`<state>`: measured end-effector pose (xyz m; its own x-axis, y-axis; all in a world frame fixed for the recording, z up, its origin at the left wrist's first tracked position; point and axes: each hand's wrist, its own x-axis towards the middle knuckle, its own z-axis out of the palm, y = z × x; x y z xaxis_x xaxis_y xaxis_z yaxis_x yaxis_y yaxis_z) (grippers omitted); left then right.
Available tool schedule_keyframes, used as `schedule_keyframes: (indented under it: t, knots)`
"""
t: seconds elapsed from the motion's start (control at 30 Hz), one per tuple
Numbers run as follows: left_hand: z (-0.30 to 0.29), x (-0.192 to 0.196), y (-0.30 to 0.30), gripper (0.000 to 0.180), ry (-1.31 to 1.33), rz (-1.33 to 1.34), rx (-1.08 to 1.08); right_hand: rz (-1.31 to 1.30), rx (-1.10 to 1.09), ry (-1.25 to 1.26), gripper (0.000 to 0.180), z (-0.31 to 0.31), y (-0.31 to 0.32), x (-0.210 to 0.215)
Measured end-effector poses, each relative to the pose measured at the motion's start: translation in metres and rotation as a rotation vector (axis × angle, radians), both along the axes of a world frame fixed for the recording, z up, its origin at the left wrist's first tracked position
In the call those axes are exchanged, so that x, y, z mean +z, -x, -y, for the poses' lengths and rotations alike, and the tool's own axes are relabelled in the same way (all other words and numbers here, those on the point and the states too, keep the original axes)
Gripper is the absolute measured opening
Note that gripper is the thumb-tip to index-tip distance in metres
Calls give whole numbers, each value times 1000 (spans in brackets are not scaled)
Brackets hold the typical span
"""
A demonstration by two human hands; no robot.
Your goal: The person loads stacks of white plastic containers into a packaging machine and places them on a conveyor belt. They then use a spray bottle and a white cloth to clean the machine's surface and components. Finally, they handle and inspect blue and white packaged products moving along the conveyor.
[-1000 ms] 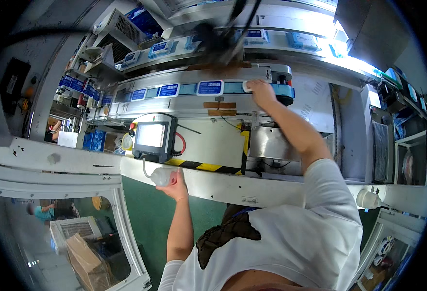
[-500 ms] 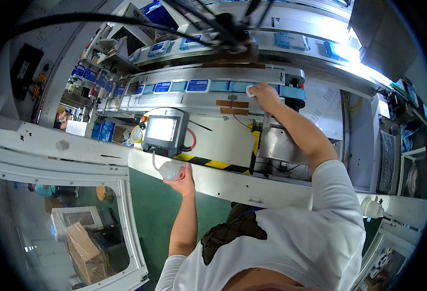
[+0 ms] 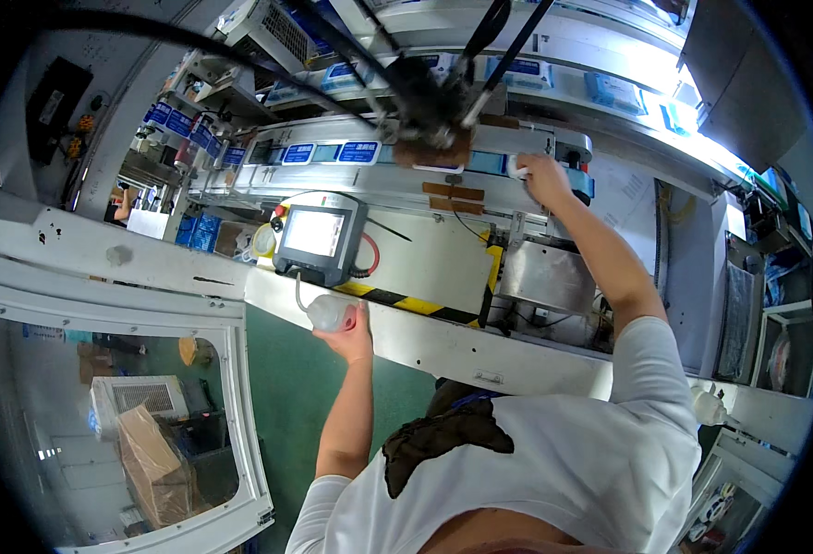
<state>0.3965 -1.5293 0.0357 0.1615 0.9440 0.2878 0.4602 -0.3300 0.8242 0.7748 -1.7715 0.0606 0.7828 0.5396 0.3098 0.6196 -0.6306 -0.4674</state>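
My left hand (image 3: pixel 355 342) is wrapped round a translucent squeeze bottle (image 3: pixel 327 312) with a thin bent spout, in front of the control panel. Stretched out to the right, my right hand (image 3: pixel 547 181) pinches a small white cloth (image 3: pixel 516 167) against the blue conveyor belt (image 3: pixel 489 163), close to its right end roller. Blue-and-white labels (image 3: pixel 358 151) lie in a row on the belt, left of the cloth. Between them and my right hand, a picker head (image 3: pixel 434 148) on dark rods is down over the belt, with a pale flat piece at its underside.
A grey control panel (image 3: pixel 314 231) with a lit screen stands left of centre. Black-and-yellow striped tape (image 3: pixel 416 307) edges the bench. Behind, a second conveyor carries blue-and-white packs (image 3: pixel 614 90). A white-framed clear door (image 3: pixel 249 415) stands at the lower left.
The picker head has come down over the belt. My right hand has slid right along the belt with the cloth, toward the end roller. My left hand still holds the bottle; the view has shifted slightly.
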Motion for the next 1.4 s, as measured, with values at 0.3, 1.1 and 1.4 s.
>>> schedule_keyframes:
  t: [0.3,1.1,1.4]
  knots:
    - [4,6,-1,88,23,-19,10,199,66,214,23,-37,5,-7]
    - [5,7,-2,89,47,-25,25,171,226,-133,27,11,4,2]
    - [6,6,-1,89,34,-5,23,333,108,115,20,-31,7,-5]
